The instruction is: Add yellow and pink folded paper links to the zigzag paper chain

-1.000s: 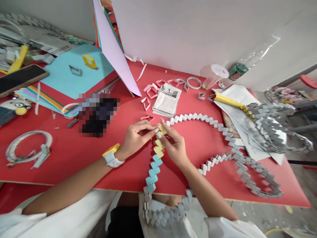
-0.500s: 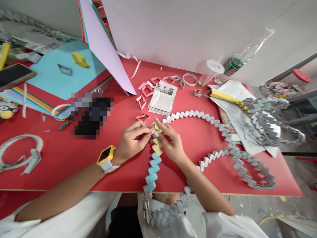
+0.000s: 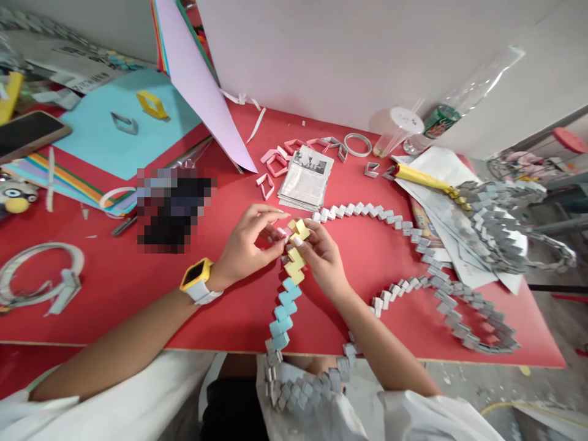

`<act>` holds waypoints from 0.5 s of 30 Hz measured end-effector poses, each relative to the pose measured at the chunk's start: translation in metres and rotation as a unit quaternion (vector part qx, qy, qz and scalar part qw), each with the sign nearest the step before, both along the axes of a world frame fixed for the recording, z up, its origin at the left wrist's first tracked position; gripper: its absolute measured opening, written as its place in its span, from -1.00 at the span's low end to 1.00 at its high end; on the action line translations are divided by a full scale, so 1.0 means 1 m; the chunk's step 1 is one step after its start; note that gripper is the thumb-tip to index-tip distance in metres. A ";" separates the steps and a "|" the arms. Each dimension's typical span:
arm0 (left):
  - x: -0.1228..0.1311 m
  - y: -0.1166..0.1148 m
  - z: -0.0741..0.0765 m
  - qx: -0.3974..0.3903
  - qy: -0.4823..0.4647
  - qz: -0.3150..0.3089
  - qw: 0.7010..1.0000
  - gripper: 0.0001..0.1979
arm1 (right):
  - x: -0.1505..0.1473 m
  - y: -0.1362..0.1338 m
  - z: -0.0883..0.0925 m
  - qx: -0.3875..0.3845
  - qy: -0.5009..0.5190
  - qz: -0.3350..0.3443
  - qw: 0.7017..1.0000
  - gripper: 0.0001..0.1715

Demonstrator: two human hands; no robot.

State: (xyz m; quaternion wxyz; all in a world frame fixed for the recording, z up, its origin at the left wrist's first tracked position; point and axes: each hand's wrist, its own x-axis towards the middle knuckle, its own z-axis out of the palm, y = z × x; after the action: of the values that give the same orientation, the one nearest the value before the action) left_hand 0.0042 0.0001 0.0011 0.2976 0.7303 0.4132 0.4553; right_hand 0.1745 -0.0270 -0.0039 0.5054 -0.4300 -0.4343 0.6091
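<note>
A zigzag chain of folded paper (image 3: 288, 291) runs up from my lap, grey at the bottom, then light blue, then yellow at its upper end. My right hand (image 3: 325, 260) pinches that yellow end between thumb and fingers. Just left of it is my left hand (image 3: 252, 239), thumb and index finger apart, close to the chain's end. A small pinkish patch shows by its fingertips; whether it is paper or a nail I cannot tell. Pink folded paper links (image 3: 265, 185) lie beyond the hands, beside a stack of cut newsprint pieces (image 3: 305, 177).
The long grey part of the chain (image 3: 425, 251) loops across the right of the red table (image 3: 184, 318). Behind stand a lidded cup (image 3: 399, 131) and a bottle (image 3: 436, 122). Coloured sheets (image 3: 133, 122) and a phone (image 3: 32, 135) lie left. A white paper ring (image 3: 76, 260) is at far left.
My left hand's fingers have come off the yellow end and spread, moving slightly left. My right hand still holds it, and the yellow tip is now more visible. The view has shifted slightly.
</note>
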 end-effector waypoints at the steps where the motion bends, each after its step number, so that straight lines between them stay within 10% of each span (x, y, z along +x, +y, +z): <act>1: -0.001 0.001 0.001 0.020 0.018 -0.002 1.000 -0.62 | 0.000 0.000 0.000 -0.001 0.006 0.002 1.000 -0.59; 9: 0.005 -0.003 -0.002 -0.095 -0.073 0.068 0.990 -0.79 | 0.000 -0.003 0.004 -0.013 0.027 0.000 1.000 -0.55; 15: 0.003 -0.006 0.004 -0.018 -0.087 0.016 0.996 -0.80 | 0.006 0.000 0.006 -0.037 0.077 0.014 0.996 -0.55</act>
State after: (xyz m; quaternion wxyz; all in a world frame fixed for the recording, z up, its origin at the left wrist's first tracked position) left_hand 0.0068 -0.0055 0.0055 0.3389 0.6756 0.4053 0.5142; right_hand 0.1806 -0.0271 0.0024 0.5126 -0.3938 -0.3771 0.6633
